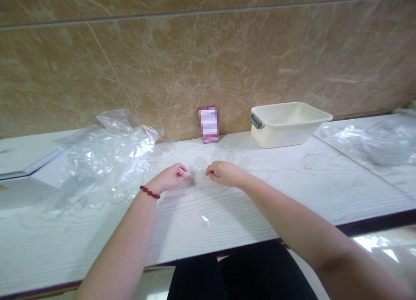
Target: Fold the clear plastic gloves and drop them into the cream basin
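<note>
My left hand (172, 177), with a dark red bead bracelet (150, 192) at its wrist, is closed with curled fingers just above the table. My right hand (224, 173) is closed in a pinch a short gap to the right. Whatever either hand holds is too clear and faint to make out. Thin transparent plastic (204, 220) shows on the white table (182, 243) between and below my hands. Several faint clear pieces lie just beyond my right hand.
A heap of clear plastic (110, 157) spreads at the left, by a pale flat box (22, 194). A red and white card (209, 124) leans on the marble wall (182, 66). A cream tub (282, 135) with a grey handle stands back right. More clear plastic (380, 141) lies far right.
</note>
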Demonstrator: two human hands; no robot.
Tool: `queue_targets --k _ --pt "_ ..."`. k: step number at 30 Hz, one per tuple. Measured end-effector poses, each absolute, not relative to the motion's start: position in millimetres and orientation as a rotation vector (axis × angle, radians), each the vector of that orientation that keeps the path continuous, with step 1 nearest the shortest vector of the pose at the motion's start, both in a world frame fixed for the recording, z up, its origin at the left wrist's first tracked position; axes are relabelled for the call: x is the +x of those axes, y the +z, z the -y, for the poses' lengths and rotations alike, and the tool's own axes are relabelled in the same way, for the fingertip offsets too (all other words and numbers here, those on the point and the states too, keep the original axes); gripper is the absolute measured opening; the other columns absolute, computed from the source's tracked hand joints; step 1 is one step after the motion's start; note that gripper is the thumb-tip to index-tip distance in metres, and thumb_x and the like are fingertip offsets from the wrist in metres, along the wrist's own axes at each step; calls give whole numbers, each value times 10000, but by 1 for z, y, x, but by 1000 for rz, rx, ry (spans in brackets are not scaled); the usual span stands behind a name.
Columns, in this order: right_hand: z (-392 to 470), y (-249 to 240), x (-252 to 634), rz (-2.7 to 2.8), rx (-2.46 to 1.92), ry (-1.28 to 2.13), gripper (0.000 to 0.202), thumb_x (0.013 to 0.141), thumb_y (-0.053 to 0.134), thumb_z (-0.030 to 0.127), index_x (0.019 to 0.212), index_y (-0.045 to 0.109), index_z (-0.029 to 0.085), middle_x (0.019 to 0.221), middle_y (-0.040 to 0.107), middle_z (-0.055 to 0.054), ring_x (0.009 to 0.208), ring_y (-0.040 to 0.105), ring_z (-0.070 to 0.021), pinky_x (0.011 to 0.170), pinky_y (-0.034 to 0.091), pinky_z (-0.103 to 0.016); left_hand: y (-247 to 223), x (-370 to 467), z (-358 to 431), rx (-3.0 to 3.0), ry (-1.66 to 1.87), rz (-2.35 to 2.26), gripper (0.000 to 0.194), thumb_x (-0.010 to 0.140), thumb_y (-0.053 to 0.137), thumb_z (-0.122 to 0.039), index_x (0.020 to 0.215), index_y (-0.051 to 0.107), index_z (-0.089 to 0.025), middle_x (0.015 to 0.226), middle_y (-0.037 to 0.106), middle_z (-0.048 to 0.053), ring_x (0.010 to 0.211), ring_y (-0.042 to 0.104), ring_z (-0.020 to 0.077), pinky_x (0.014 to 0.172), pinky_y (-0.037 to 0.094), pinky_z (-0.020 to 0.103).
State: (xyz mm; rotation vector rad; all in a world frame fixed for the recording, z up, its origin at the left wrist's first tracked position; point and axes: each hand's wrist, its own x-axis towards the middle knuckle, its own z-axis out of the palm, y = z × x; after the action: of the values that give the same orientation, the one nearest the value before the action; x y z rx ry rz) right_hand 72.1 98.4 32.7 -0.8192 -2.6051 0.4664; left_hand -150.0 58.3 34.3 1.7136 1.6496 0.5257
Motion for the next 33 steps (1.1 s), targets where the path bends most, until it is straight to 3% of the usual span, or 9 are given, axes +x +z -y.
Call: queue_targets --k 5,9,13,18,22,29,33 --pt "-116 50 96 2433 -1043 403 175 766 452 267 812 595 176 687 607 -9 610 510 -86 562 323 -180 42 -124 -53 1396 896 -1420 202 618 551 -230 764 424 -169 612 512 -39 573 499 90 579 381 229" --pt "-113 55 100 2432 -1025 367 256 780 427 367 771 587 167 613 583 -5 571 491 -82 534 300 -180 40 -103 -49 1193 1069 -1231 262 607 592 -224 782 403 -172 621 523 -44 569 516 79 607 402 242" --pt "-102 52 91 2535 -746 440 224 737 503 330 895 560 181 860 598 -13 586 490 -61 585 330 -183 30 -92 -49 1201 1094 -1256 308 614 602 -240 833 396 -173 598 546 -40 540 522 84 555 395 227" --pt "-95 42 82 2540 -616 667 515 677 568 321 1147 385 219 1072 527 -34 544 482 -41 607 369 -200 21 -87 -50 1265 1101 -1244 307 637 585 -261 868 403 -174 616 555 -35 533 527 85 547 399 229" --pt "-97 36 79 2510 -607 795 617 669 571 254 1216 287 229 1069 530 -32 550 496 -40 597 384 -194 23 -86 -48 1317 1107 -1272 316 644 577 -286 874 394 -171 642 557 -29 539 531 86 555 409 236" --pt "-100 28 75 2432 -611 872 484 695 515 178 1154 365 213 852 583 -1 654 540 -61 613 402 -180 22 -86 -49 1329 1126 -1242 346 634 584 -310 885 389 -171 645 559 -23 604 557 113 622 429 281" --pt "-103 24 75 2402 -604 864 504 660 517 119 1140 378 190 794 558 6 668 536 -62 616 406 -178 28 -90 -48 1377 1136 -1320 193 691 483 -307 813 420 -171 645 518 -26 617 523 105 611 422 265"
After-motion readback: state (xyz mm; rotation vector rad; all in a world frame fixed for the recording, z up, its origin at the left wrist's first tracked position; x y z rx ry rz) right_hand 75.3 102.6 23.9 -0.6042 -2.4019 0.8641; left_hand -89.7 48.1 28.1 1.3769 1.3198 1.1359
